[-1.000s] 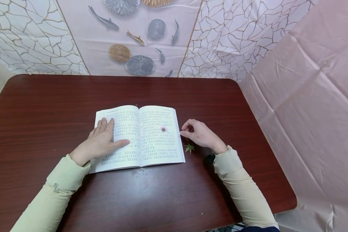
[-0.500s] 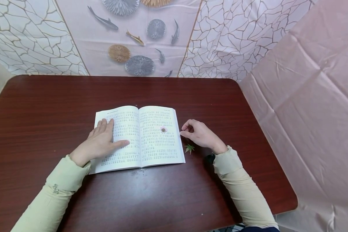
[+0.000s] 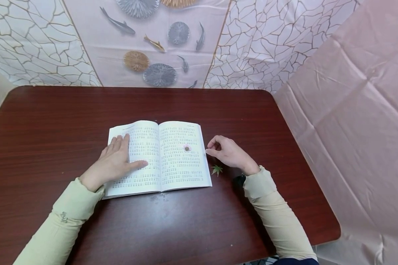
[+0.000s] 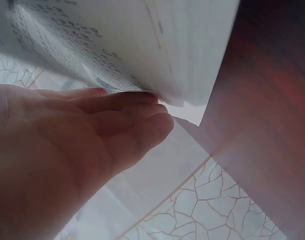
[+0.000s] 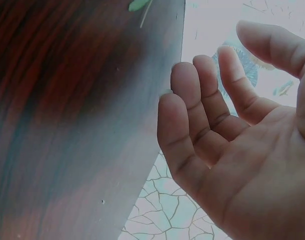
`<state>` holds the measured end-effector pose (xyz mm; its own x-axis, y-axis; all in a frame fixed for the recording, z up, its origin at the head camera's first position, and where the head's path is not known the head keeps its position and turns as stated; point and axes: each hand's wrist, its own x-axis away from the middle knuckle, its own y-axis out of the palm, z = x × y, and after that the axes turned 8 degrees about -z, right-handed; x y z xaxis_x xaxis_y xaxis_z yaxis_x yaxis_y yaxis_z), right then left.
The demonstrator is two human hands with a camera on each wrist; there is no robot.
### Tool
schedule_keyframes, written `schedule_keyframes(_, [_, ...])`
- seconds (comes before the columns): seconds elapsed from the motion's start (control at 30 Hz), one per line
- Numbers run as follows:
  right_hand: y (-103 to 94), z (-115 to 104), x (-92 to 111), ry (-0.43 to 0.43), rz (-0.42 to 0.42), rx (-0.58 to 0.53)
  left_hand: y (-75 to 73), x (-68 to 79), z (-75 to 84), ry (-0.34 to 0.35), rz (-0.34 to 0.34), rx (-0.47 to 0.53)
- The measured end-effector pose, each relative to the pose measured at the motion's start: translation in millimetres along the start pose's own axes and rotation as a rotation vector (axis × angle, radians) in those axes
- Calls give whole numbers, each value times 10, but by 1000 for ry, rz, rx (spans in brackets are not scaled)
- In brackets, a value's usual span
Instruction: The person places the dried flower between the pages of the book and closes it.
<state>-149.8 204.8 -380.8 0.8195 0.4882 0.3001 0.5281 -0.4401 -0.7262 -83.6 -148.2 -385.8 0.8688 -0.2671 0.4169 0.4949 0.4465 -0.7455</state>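
Note:
An open book (image 3: 179,173) lies on the table, its two printed pages facing up. Flat on the left page rests my left hand (image 3: 114,160), fingers straight and thumb spread toward the spine. In the left wrist view the left fingers (image 4: 137,132) lie along the book's pages (image 4: 192,55). A small pink flower with a dark centre (image 3: 187,148) sits on the right page. Just off the book's right edge is my right hand (image 3: 230,151), fingers loosely curled; the right wrist view shows its palm (image 5: 262,165) holding nothing. Below its fingertips lies a small green star-shaped leaf (image 3: 216,169).
The dark red-brown wooden table (image 3: 172,228) has rounded corners. Behind it hangs a patterned cloth (image 3: 146,40) with fish and round motifs. A pink cloth (image 3: 355,121) drapes along the right side.
Both hands stay almost still. The left fingertips shift very slightly on the page; book, flower and leaf keep their places.

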Motion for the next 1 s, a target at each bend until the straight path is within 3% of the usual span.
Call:
schedule_keyframes(0.43, [15,-16,-3,3,-11,-1,-45,57,35,58,53,-27])
schedule_keyframes(1.0, [27,-29,-15,3,-19,13,-111,100,60,159,81,77])
